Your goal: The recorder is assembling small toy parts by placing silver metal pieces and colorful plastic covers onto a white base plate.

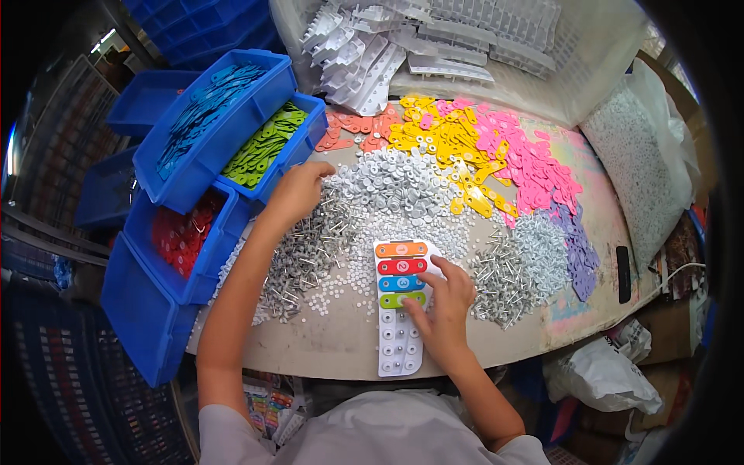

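Note:
A white plastic strip board point(401, 360) lies near the table's front edge. Orange point(401, 249), red point(402, 266), blue point(401, 284) and green point(403, 300) tabs sit across its upper part; bare studs and round caps show lower down. My right hand point(449, 310) rests over the board's right side, fingers apart, thumb by the green tab and a fingertip near the blue one. At the left edge of a heap of whitish round caps point(395, 182) is my left hand point(298, 190), its fingers drawn together. Whatever they pinch is too small to make out.
Blue bins hold blue point(209, 112), green point(267, 143) and red tabs point(186, 236) at left. Metal pins point(306, 256) lie mid-table, more pins point(504, 279) at right. Yellow point(442, 139), pink point(527, 159) and purple tabs point(573, 248) spread behind. White strips point(480, 39) stack at back.

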### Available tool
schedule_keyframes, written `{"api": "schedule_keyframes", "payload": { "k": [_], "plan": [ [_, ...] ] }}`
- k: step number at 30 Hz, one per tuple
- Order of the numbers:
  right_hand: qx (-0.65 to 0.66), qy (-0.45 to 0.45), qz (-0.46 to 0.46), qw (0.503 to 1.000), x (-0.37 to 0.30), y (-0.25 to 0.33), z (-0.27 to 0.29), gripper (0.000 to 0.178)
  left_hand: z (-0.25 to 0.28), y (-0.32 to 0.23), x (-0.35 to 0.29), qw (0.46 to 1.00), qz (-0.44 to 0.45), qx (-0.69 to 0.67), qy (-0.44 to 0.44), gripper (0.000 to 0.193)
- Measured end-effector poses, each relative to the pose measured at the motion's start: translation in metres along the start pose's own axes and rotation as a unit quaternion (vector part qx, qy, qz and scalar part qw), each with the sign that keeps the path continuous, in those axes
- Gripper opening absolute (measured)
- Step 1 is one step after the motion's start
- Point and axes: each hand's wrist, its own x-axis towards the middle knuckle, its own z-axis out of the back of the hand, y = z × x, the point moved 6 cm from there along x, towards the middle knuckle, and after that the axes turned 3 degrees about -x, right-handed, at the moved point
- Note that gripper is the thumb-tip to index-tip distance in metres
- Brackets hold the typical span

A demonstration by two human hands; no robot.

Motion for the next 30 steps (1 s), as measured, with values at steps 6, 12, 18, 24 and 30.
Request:
{"api": "schedule_keyframes", "payload": {
  "k": [6, 12, 18, 24, 30],
  "plan": [
    [0.024, -0.071, 0.015, 0.997, -0.018, -0.018, 0.014, 0.026, -0.015, 0.001, -0.027, 0.997, -0.041, 0.006, 0.057, 0.029],
    [0.018, -0.11, 0.029, 0.993, -0.027, -0.029, 0.025, 0.015, -0.01, 0.001, -0.052, 0.997, -0.029, 0.003, 0.065, 0.029],
    [0.026, -0.113, 0.049, 0.992, -0.036, -0.029, 0.028, 0.009, 0.009, -0.013, -0.063, 0.993, 0.006, 0.022, 0.113, 0.031],
    [0.034, -0.111, 0.057, 0.992, -0.032, -0.028, 0.028, 0.008, 0.016, -0.001, -0.012, 0.995, 0.049, -0.004, 0.086, 0.029],
    [0.043, -0.116, 0.051, 0.991, -0.032, -0.029, 0.027, 0.007, -0.018, 0.036, 0.024, 0.996, -0.035, 0.05, 0.07, 0.028]
  ]
}}
